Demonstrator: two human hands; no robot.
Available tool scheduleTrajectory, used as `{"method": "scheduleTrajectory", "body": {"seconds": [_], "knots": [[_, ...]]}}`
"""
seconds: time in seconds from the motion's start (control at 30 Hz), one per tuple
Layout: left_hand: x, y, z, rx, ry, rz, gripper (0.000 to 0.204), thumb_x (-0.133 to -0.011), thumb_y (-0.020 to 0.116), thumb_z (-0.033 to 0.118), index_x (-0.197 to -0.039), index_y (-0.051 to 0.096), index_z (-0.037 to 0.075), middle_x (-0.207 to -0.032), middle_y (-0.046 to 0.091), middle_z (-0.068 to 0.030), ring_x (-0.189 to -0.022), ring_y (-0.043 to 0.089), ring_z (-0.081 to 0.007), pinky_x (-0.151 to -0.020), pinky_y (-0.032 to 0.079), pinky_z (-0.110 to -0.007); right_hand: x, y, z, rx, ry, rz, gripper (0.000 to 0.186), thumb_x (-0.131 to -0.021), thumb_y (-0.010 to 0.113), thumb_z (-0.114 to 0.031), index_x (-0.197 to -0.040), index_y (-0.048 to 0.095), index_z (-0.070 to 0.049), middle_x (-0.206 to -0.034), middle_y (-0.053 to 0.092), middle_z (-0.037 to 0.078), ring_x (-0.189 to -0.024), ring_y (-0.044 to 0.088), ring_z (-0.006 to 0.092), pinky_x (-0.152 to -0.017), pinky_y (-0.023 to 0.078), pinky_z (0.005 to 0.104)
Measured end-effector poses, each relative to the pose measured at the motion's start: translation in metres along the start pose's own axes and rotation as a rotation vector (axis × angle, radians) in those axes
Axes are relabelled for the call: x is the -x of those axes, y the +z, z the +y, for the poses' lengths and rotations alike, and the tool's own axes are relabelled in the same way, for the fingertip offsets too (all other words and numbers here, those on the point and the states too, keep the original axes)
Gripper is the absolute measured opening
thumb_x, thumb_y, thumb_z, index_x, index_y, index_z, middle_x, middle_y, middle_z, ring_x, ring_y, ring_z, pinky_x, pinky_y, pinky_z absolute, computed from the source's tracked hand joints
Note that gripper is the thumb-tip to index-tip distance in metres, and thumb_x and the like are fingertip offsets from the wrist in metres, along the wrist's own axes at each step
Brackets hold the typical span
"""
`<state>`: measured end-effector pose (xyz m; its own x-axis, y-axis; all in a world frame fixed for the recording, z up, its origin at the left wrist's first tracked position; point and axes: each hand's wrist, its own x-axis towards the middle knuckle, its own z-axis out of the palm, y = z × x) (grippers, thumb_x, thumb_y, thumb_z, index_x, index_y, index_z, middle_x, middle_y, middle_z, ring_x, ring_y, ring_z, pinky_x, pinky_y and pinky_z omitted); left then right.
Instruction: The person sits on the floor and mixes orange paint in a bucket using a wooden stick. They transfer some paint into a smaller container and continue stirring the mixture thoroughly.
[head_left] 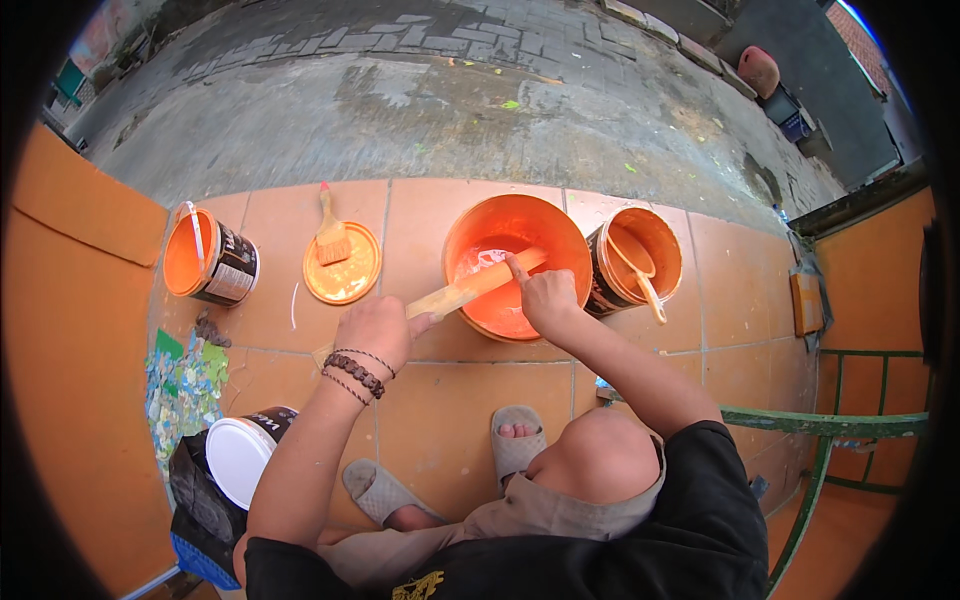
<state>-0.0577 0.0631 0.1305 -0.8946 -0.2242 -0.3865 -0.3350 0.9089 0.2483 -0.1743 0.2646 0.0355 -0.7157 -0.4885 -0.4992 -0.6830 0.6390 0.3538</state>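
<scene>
our left hand (375,330) wraps its fingers tight round the wooden stick (462,292); our right hand (545,295) presses one fingertip on it, over the orange bucket (515,265) on the tiles. beyond, a brush (331,235) rests on a lid (343,265).

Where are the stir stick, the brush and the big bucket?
stir stick (470,289), head view, mid-shaft.
brush (331,240), head view, bristle end.
big bucket (455,240), head view, left rim.

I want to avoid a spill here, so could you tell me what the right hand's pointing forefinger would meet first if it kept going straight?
The right hand points up-left; its forefinger already touches the paint-coated stick over the orange bucket, though depth is unclear.
</scene>
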Motion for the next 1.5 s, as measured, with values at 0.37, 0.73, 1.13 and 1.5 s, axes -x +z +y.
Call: {"method": "scheduleTrajectory", "body": {"seconds": [0.37,0.73,1.13,1.5], "knots": [[0.008,-0.021,-0.028,0.047,-0.078,0.043,0.051,-0.08,0.063,0.048,-0.066,0.065,-0.001,-0.061,0.06,-0.0182,-0.061,0.061,-0.0316,-0.061,0.047,-0.041,-0.023,0.034,0.024,-0.071,0.097,-0.071,0.071,-0.086,0.048,-0.021,-0.148,0.015,-0.014,-0.078,0.066,-0.002,-0.063,0.065,0.0142,-0.042,0.042,0.0344],[0.029,-0.022,-0.04,0.07,-0.11,0.09,0.05,-0.081,0.061,0.05,-0.067,0.065,0.002,-0.064,0.061,-0.0192,-0.065,0.061,-0.0338,-0.063,0.048,-0.044,-0.041,0.009,0.058,-0.884,0.119,-0.322,0.046,-0.09,0.043,-0.024,-0.132,0.04,-0.003,-0.081,0.063,0.01,-0.056,0.059,0.0155,-0.041,0.041,0.0305],[0.045,-0.001,-0.032,-0.003,-0.068,0.234,0.046,-0.082,0.062,0.046,-0.071,0.062,0.001,-0.067,0.061,-0.0184,-0.067,0.062,-0.0343,-0.063,0.048,-0.044,-0.053,0.003,0.067,-2.394,0.233,-0.671,0.07,-0.091,0.022,-0.066,-0.124,0.035,-0.006,-0.061,0.04,0.001,-0.041,0.025,0.003,-0.035,0.021,0.0164],[0.048,0.01,-0.034,-0.035,-0.015,0.365,0.045,-0.082,0.062,0.046,-0.069,0.061,0.002,-0.066,0.06,-0.0176,-0.064,0.06,-0.0349,-0.059,0.046,-0.045,-0.026,-0.014,0.051,-1.902,0.354,-0.362,0.073,-0.089,0.018,-0.069,-0.122,0.042,-0.008,-0.061,0.047,0.006,-0.041,0.03,0.0084,-0.037,0.026,0.0224]]}}
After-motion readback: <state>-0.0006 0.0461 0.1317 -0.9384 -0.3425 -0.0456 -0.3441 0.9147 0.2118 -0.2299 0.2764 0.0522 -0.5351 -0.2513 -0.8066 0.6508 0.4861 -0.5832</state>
